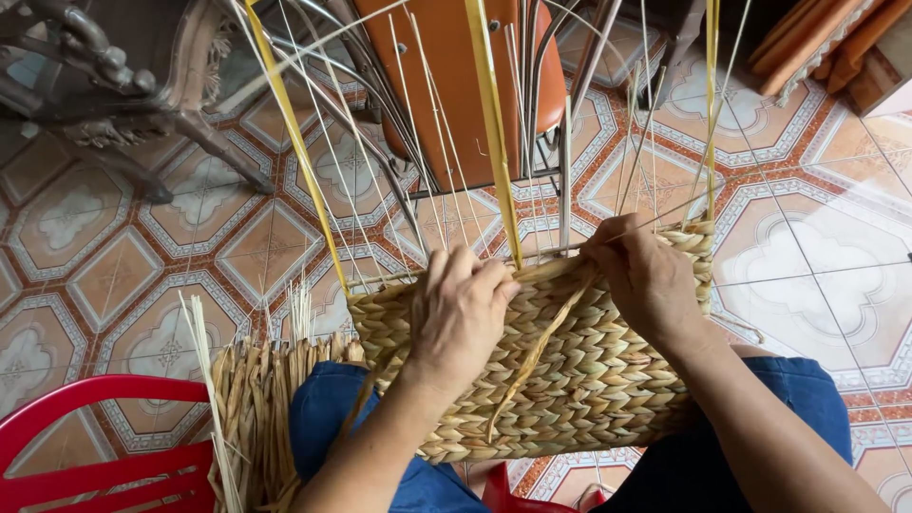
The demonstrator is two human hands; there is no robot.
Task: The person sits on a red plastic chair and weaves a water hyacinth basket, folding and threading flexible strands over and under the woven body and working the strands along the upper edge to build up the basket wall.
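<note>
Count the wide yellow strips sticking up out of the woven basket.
3: left yellow strip at the woven basket left corner, middle yellow strip by the left hand, right yellow strip past the right hand. Others may be hidden.

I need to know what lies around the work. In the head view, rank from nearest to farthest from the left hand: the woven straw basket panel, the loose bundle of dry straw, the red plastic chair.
1. Woven straw basket panel: under the left hand, touching.
2. Loose bundle of dry straw: lower left, beside the knee.
3. Red plastic chair: far lower left corner.
</note>
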